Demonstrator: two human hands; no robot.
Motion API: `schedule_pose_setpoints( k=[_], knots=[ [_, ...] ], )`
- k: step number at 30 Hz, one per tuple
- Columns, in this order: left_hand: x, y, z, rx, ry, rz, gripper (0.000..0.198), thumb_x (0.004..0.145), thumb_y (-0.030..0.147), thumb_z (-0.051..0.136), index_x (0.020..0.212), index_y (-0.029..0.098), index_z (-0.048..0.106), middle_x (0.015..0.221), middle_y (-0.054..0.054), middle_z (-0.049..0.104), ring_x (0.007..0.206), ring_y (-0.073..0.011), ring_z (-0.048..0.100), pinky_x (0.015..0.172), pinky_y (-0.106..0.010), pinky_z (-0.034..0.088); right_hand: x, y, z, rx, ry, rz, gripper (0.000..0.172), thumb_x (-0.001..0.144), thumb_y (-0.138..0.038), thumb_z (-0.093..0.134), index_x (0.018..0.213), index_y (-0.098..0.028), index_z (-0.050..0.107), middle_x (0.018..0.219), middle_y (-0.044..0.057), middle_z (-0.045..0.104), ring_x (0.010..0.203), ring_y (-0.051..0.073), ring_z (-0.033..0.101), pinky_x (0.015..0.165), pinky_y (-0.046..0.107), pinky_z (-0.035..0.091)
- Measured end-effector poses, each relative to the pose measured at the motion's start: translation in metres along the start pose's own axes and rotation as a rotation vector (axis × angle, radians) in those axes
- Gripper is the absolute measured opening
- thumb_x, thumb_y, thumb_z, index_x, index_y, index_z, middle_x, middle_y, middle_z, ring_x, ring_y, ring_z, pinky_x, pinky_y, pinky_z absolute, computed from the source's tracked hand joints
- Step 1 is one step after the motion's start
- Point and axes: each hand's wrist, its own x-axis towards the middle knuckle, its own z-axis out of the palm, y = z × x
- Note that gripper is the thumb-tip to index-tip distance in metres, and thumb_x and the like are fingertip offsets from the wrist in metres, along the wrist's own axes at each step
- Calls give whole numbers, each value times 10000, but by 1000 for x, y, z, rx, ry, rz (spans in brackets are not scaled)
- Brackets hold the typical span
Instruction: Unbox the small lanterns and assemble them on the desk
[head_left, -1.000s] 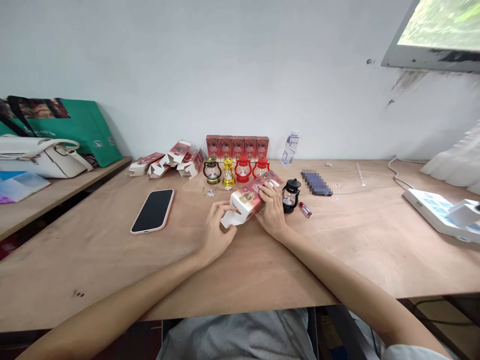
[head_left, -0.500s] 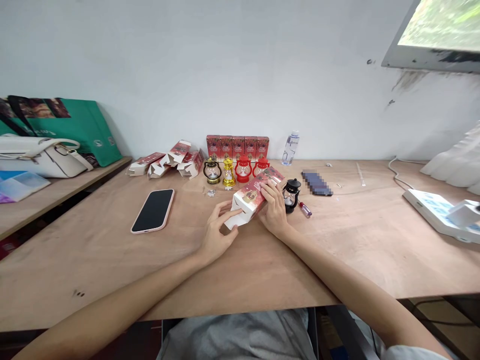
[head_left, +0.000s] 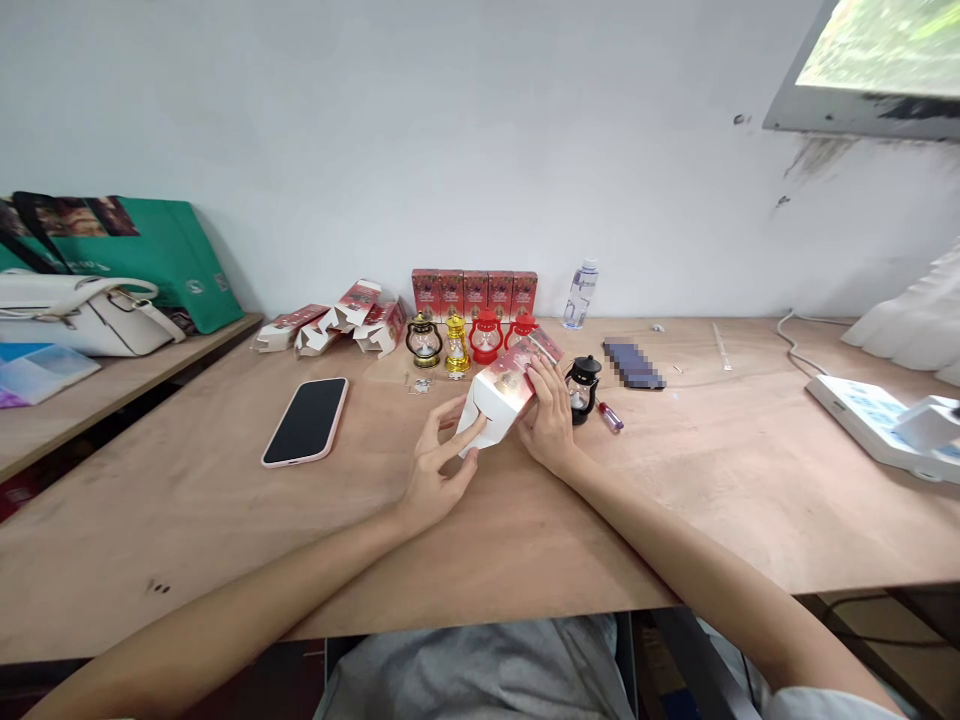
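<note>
A pink-cased phone (head_left: 306,421) lies left of four small lanterns (head_left: 471,338) before upright red boxes (head_left: 474,293).

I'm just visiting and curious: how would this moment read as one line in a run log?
left hand: fingers on box's white end | right hand: gripping red box | black lantern: beside right hand | phone: left, flat
</note>
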Motion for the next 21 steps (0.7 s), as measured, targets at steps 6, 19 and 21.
schedule_pose_setpoints(
  k=[6, 19, 21],
  knots=[
    [4, 8, -4, 65, -29, -26, 494, 807, 81, 513, 1266, 260, 472, 1295, -116, 409, 1225, -244, 448, 975, -468, 453, 0, 0, -2, 0, -20, -26, 647, 788, -100, 437, 1406, -158, 257, 1342, 162, 486, 1340, 256, 366, 1060, 521, 382],
    [10, -1, -12, 525, -107, 82, 339, 737, 203, 577, 1075, 232, 591, 1256, -126, 375, 1142, -313, 448, 883, -475, 407, -3, 2, 0, -35, -35, -41, 637, 774, -44, 352, 1391, -191, 298, 1321, 112, 522, 1338, 229, 372, 1067, 516, 377],
    [14, -3, -17, 599, -100, 143, 275, 724, 256, 602, 997, 232, 628, 1229, -126, 415, 1113, -327, 460, 863, -475, 389, -3, 1, 0, -36, -52, -49, 637, 771, -36, 353, 1388, -188, 305, 1321, 110, 525, 1336, 224, 376, 1077, 508, 367]
  ],
)
